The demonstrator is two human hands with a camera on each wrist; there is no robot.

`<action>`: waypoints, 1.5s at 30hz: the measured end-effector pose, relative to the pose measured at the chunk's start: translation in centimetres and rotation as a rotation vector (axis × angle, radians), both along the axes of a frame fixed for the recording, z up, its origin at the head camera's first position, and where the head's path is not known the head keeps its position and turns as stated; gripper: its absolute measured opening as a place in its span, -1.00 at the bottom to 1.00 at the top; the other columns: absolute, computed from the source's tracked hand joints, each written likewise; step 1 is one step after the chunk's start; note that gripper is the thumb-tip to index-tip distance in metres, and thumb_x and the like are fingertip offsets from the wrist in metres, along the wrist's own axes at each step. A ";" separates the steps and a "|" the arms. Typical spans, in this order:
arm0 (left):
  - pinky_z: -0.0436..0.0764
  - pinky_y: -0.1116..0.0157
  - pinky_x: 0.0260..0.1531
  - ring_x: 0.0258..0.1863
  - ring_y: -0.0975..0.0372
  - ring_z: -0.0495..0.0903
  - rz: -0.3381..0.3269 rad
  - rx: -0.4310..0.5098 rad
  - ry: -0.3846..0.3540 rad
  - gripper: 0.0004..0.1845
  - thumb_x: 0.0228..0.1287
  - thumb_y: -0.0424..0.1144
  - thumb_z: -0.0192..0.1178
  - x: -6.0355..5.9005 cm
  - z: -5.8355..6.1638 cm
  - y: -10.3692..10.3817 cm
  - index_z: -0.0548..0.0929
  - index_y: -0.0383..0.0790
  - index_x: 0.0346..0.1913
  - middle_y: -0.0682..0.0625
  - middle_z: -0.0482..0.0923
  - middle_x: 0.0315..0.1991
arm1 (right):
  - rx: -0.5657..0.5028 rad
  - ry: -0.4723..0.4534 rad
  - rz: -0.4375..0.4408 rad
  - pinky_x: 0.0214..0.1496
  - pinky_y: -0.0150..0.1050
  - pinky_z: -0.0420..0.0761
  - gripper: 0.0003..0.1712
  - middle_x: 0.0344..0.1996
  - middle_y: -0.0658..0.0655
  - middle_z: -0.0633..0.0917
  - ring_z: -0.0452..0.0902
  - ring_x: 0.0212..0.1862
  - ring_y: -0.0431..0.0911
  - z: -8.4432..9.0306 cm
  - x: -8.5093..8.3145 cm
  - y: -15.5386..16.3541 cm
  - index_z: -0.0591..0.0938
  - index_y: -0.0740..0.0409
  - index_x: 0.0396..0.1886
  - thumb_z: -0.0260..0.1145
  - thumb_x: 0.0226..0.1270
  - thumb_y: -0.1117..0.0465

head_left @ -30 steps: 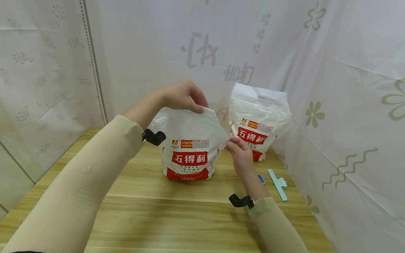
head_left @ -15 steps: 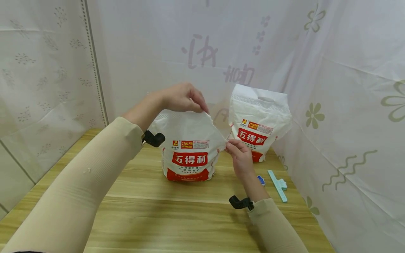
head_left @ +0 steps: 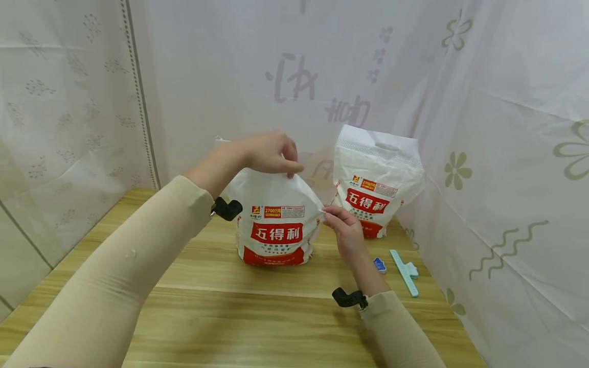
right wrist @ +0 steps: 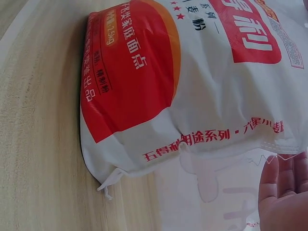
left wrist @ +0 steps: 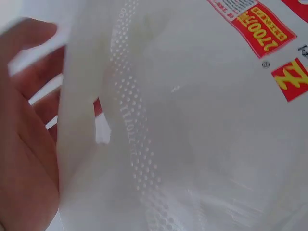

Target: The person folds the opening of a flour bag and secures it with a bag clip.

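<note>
Your left hand point(head_left: 269, 156) pinches the flour bag point(head_left: 276, 220) top; your right hand point(head_left: 342, 230) pinches its right corner. Bag stands upright mid-table point(head_left: 230, 317), toward the far edge.

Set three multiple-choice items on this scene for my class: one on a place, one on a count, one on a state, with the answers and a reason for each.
1. Where does the pale blue clip lie?
A. on the table, right of the bags
B. inside the near bag
C. in the left hand

2. How many flour bags stand on the table?
A. one
B. two
C. four

3. What is the left hand doing?
A. lying flat on the table
B. holding the clip
C. pinching the near bag's top

Answers: 1 A, the clip rests on the wood by the right curtain. 2 B, the near bag and the far bag are the only ones. 3 C, its fingers close on the folded top while the right hand pinches the side edge.
</note>
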State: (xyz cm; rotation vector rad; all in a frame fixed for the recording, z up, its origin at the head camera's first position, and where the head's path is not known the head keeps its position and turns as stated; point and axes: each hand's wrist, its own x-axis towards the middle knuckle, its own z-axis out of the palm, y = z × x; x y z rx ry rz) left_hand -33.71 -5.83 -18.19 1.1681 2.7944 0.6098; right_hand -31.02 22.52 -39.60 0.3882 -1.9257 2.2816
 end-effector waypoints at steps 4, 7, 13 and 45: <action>0.60 0.30 -0.33 -0.32 0.18 0.59 0.024 -0.068 0.107 -0.57 0.47 0.14 0.43 0.0 -0.3 0.6 0.79 -0.11 -0.44 0.02 0.69 -0.33 | 0.012 0.002 -0.001 0.28 -0.20 0.62 -0.75 0.03 -0.13 0.81 0.63 0.15 -0.12 -0.1 -0.1 -0.1 0.83 -0.10 -0.11 0.26 0.67 0.28; 0.56 0.30 -0.37 -0.37 0.18 0.56 0.066 -0.124 0.183 -0.55 0.37 0.18 0.51 -0.1 -0.6 0.9 0.69 -0.08 -0.49 0.06 0.61 -0.45 | 0.015 -0.005 -0.022 0.30 -0.16 0.62 -0.79 -0.01 -0.12 0.82 0.65 0.11 -0.13 -0.2 -0.3 -0.3 0.83 -0.07 -0.08 0.30 0.68 0.25; 0.55 0.21 -0.20 -0.27 0.13 0.54 0.112 -0.180 0.269 -0.56 0.29 0.18 0.56 -0.2 -0.9 1.1 0.64 -0.06 -0.42 0.05 0.61 -0.41 | 0.059 -0.028 -0.092 0.30 -0.20 0.67 -0.85 -0.05 -0.10 0.80 0.67 0.04 -0.13 -0.2 -0.6 -0.6 0.73 0.07 0.06 0.41 0.63 0.16; 0.36 -0.08 0.44 -0.04 0.08 0.64 0.166 -0.257 0.321 -0.73 0.41 0.05 0.52 -0.9 -1.8 1.8 0.84 -0.09 -0.13 0.03 0.80 -0.14 | 0.266 -0.088 -0.093 0.24 -0.32 0.70 -0.52 0.12 0.03 0.79 0.64 0.16 -0.01 0.4 -1.7 -1.8 0.74 0.09 0.29 0.49 0.54 -0.05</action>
